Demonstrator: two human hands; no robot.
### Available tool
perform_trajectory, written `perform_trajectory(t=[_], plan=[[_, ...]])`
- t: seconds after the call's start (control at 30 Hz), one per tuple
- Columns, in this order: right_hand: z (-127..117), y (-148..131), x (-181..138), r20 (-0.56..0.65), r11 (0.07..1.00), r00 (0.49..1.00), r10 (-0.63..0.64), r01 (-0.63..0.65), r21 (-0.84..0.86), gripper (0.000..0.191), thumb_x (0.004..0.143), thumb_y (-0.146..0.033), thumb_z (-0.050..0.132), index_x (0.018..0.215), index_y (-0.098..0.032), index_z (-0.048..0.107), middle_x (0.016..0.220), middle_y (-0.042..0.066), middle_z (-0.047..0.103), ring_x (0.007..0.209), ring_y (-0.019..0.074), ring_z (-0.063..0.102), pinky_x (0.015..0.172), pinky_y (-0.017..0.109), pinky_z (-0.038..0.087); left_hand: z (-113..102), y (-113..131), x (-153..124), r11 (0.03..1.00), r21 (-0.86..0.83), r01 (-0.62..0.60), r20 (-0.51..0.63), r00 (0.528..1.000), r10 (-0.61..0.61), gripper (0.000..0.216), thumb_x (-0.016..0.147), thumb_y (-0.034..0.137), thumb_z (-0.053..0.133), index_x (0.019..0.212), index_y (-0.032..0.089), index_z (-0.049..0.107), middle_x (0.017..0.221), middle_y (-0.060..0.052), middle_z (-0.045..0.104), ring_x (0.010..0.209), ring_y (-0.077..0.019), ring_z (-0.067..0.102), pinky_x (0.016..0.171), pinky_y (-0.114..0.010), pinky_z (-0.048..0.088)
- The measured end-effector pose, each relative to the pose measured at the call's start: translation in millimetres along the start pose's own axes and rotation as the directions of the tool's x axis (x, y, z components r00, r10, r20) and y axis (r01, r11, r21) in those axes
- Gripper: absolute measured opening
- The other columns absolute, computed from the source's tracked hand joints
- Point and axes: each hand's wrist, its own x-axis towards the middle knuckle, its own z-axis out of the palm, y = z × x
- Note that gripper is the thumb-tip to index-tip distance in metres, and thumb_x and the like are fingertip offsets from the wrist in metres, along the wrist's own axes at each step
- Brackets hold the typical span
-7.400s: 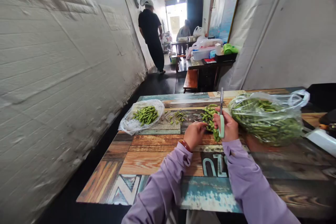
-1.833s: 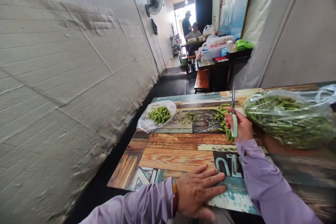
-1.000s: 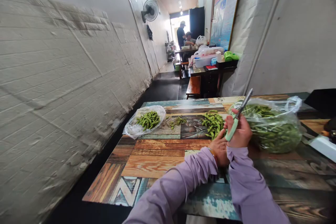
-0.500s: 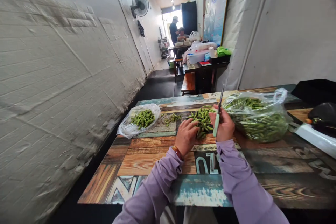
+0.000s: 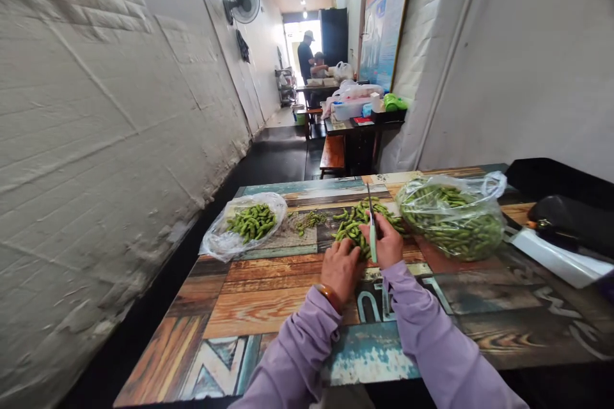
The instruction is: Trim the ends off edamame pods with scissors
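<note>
A loose pile of green bean pods lies on the painted wooden table. My right hand is closed on green-handled scissors, blades pointing up and away, right at the pile's near edge. My left hand rests at the pile's near side, fingertips among the pods; whether it grips one is hidden. Both arms wear lilac sleeves.
A full clear bag of pods stands right of the pile. A flatter open bag with fewer pods lies left, with small green trimmings between. Black bags sit far right. A brick wall runs along the left; two people stand far down the aisle.
My left hand left the table's near edge, went under my right wrist and now sits at the pile. The scissors swung from tilted to upright. The view shifted left.
</note>
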Motion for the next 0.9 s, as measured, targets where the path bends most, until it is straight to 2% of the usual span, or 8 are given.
perform_trajectory(t=[0.1,0.2,0.4,0.63,0.8,0.9], plan=[[4,0,-4,0.052,0.995,0.996,-0.077,0.08,-0.064,0.047,0.073,-0.045,0.062,0.11,-0.018,0.065,0.101,0.009,0.07,0.09,0.0214,0.065,0.084,0.036,0.05,9,6,-2,0.998,0.033,-0.056,0.068,0.996,0.054,0.025,0.089,0.026,0.043,0.105,0.022,0.062,0.105,-0.009,0.056,0.096,-0.0233,0.049,0.08,-0.037,0.044],[8,1,-8,0.083,0.988,0.988,-0.128,0.135,-0.08,0.044,0.075,-0.045,0.06,0.11,-0.018,0.064,0.105,0.009,0.069,0.094,0.0212,0.065,0.086,0.036,0.05,19,9,-4,0.997,0.031,-0.074,0.103,0.992,0.071,0.029,0.088,0.021,0.041,0.106,0.019,0.063,0.106,-0.012,0.057,0.095,-0.0244,0.05,0.082,-0.038,0.044],[15,-5,-17,0.184,0.973,0.96,-0.209,0.223,-0.06,0.04,0.076,-0.04,0.061,0.109,-0.017,0.064,0.105,0.01,0.069,0.096,0.0208,0.064,0.087,0.032,0.049,28,7,-11,0.999,0.022,-0.027,0.014,1.0,0.027,0.035,0.085,0.016,0.042,0.116,0.011,0.059,0.115,-0.018,0.057,0.11,-0.0261,0.048,0.092,-0.041,0.042],[19,-17,-23,0.26,0.984,0.953,-0.157,0.173,-0.041,0.041,0.077,-0.035,0.06,0.115,-0.018,0.06,0.105,0.01,0.067,0.093,0.0206,0.063,0.085,0.032,0.049,20,6,-18,1.0,0.014,0.028,-0.051,0.998,-0.027,0.04,0.081,0.021,0.047,0.118,0.01,0.056,0.115,-0.019,0.057,0.112,-0.0278,0.048,0.095,-0.044,0.04],[18,-10,-20,0.336,0.989,0.935,-0.113,0.139,-0.055,0.045,0.077,-0.032,0.061,0.119,-0.019,0.056,0.094,0.008,0.067,0.083,0.0192,0.062,0.079,0.032,0.049,18,3,-18,0.996,0.016,0.087,-0.106,0.991,-0.085,0.041,0.082,0.018,0.045,0.122,0.012,0.052,0.119,-0.017,0.053,0.11,-0.0251,0.048,0.094,-0.041,0.041],[13,-4,-18,0.398,0.986,0.91,-0.117,0.155,-0.064,0.046,0.077,-0.03,0.059,0.121,-0.018,0.055,0.091,0.007,0.066,0.079,0.0181,0.062,0.079,0.031,0.049,14,0,-20,0.993,0.012,0.118,-0.113,0.987,-0.116,0.037,0.084,0.016,0.041,0.12,0.012,0.052,0.11,-0.016,0.056,0.101,-0.0233,0.051,0.09,-0.04,0.043]])
